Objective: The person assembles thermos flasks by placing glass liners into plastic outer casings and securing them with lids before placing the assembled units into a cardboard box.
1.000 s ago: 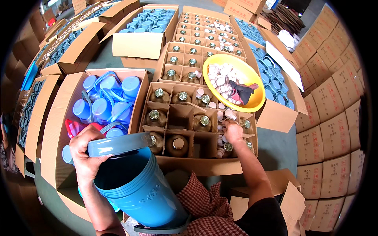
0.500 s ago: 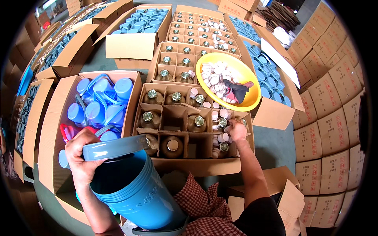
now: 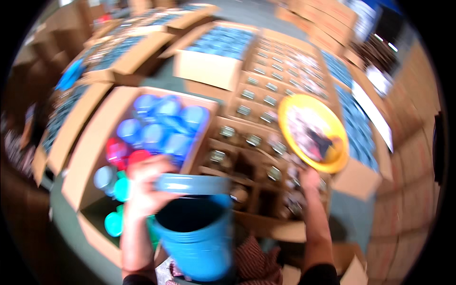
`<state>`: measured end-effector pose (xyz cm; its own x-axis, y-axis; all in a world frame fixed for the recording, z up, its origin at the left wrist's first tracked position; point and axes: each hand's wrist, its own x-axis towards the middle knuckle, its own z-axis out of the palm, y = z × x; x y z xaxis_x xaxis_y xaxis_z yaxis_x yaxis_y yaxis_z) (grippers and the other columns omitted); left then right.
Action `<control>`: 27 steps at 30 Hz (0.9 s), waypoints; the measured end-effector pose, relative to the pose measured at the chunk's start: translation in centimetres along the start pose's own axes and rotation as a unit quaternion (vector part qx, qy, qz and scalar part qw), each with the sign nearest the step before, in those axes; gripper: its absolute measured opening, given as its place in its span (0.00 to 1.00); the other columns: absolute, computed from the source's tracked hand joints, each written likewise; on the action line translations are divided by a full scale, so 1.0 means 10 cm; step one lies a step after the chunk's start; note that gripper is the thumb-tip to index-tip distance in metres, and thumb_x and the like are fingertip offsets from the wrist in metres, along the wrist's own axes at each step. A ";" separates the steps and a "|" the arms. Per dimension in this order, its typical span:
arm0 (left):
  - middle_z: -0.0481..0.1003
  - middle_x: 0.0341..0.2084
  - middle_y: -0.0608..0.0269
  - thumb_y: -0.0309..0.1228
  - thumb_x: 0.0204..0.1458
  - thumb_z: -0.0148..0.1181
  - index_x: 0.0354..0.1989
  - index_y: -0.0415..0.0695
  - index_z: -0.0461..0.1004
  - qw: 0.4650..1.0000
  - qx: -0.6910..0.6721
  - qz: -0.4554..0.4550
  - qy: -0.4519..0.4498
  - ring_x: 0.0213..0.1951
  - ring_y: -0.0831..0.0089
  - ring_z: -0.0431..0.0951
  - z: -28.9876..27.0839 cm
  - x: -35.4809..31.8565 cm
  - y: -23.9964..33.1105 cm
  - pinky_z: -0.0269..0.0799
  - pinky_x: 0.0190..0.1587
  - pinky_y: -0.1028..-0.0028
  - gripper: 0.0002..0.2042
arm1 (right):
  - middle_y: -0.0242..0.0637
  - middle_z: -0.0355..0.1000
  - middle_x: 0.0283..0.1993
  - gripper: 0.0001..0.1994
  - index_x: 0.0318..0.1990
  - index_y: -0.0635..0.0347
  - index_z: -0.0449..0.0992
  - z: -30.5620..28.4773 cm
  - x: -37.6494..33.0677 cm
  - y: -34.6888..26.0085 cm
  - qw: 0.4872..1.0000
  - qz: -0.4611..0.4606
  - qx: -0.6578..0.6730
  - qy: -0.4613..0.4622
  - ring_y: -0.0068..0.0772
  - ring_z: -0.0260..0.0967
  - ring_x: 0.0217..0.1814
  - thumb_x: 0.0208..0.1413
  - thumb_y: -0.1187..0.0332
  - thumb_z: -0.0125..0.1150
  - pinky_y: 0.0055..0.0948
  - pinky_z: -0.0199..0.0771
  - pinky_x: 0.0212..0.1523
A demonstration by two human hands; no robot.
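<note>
My left hand [image 3: 149,185] is closed round the left end of a broad grey-blue handle [image 3: 192,184], which crosses above the mouth of a blue bucket [image 3: 197,251]. The bucket stands in front of my body, its dark inside showing. Lower right of centre, my right hand [image 3: 310,180] is over the near carton [image 3: 270,225], just below the yellow bowl [image 3: 343,128]. Its fingers are smeared by motion, so what they hold, if anything, is unclear. Small pale discs [image 3: 293,183] lie in the compartments beside it, among silver-topped bottles [image 3: 274,173].
Left of the bottles, an open carton [image 3: 78,175] holds blue, red and green lidded cups. More divided cartons of bottles reach away behind. Cartons of blue pieces [image 3: 218,42] flank them, and stacked boxes [image 3: 403,190] wall the right side.
The whole view has shifted, so the cartons sit further right and lower, and it is blurred. My right hand has come nearer the yellow bowl. My left hand still grips the handle; the bucket looks more upright.
</note>
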<state>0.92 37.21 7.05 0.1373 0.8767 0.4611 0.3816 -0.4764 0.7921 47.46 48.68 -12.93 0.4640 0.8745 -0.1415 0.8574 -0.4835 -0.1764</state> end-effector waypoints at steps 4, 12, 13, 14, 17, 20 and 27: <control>0.72 0.22 0.60 0.32 0.35 0.70 0.29 0.42 0.73 0.997 0.058 0.043 -0.038 0.27 0.62 0.75 0.03 0.14 0.20 0.68 0.29 0.69 0.14 | 0.46 0.75 0.39 0.21 0.39 0.59 0.75 0.06 0.04 -0.04 0.998 -0.023 -0.052 0.026 0.47 0.74 0.42 0.45 0.52 0.65 0.44 0.74 0.39; 0.71 0.22 0.60 0.29 0.36 0.70 0.25 0.40 0.72 0.999 -0.020 0.032 -0.005 0.26 0.64 0.74 0.06 0.07 0.12 0.66 0.28 0.69 0.13 | 0.49 0.70 0.42 0.20 0.48 0.68 0.67 0.33 -0.02 0.52 0.910 -0.239 0.285 0.183 0.48 0.67 0.43 0.45 0.76 0.58 0.37 0.66 0.46; 0.70 0.21 0.60 0.30 0.35 0.71 0.25 0.39 0.71 1.000 -0.016 0.021 -0.006 0.26 0.63 0.73 0.07 0.05 0.11 0.66 0.28 0.68 0.13 | 0.44 0.71 0.41 0.17 0.47 0.63 0.70 0.23 -0.10 0.45 0.936 -0.222 0.196 0.188 0.45 0.68 0.41 0.47 0.73 0.58 0.36 0.68 0.45; 0.70 0.21 0.60 0.30 0.35 0.71 0.25 0.39 0.71 1.000 -0.016 0.020 -0.002 0.26 0.63 0.73 0.09 0.05 0.09 0.66 0.28 0.69 0.13 | 0.40 0.72 0.40 0.14 0.45 0.58 0.72 -0.05 -0.26 0.25 0.954 -0.203 0.104 0.195 0.41 0.69 0.40 0.49 0.69 0.58 0.35 0.69 0.44; 0.70 0.22 0.60 0.30 0.35 0.71 0.26 0.39 0.71 0.999 -0.026 0.032 -0.008 0.27 0.63 0.73 0.18 0.11 0.09 0.66 0.28 0.69 0.14 | 0.41 0.70 0.40 0.17 0.47 0.63 0.69 -0.16 0.00 0.27 0.960 -0.148 0.228 0.073 0.39 0.67 0.41 0.46 0.75 0.58 0.33 0.67 0.44; 0.71 0.22 0.60 0.29 0.35 0.71 0.26 0.39 0.71 0.999 -0.032 0.032 -0.017 0.27 0.63 0.73 0.23 0.16 0.08 0.66 0.29 0.69 0.14 | 0.39 0.67 0.35 0.15 0.44 0.68 0.67 0.13 0.50 0.33 0.895 -0.228 0.351 0.156 0.35 0.65 0.37 0.45 0.79 0.57 0.30 0.66 0.41; 0.71 0.22 0.60 0.28 0.35 0.71 0.26 0.39 0.72 0.999 -0.024 0.017 -0.018 0.27 0.63 0.74 0.21 0.16 0.06 0.66 0.29 0.69 0.13 | 0.39 0.70 0.36 0.14 0.44 0.63 0.68 0.14 1.12 -0.04 0.892 -0.199 0.403 0.037 0.33 0.67 0.38 0.48 0.75 0.55 0.31 0.67 0.43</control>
<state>3.33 38.45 7.45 0.1825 0.8614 0.4740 0.3315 -0.5078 0.7952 52.02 58.64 -15.80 0.1971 0.9690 0.1489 0.5323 0.0218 -0.8463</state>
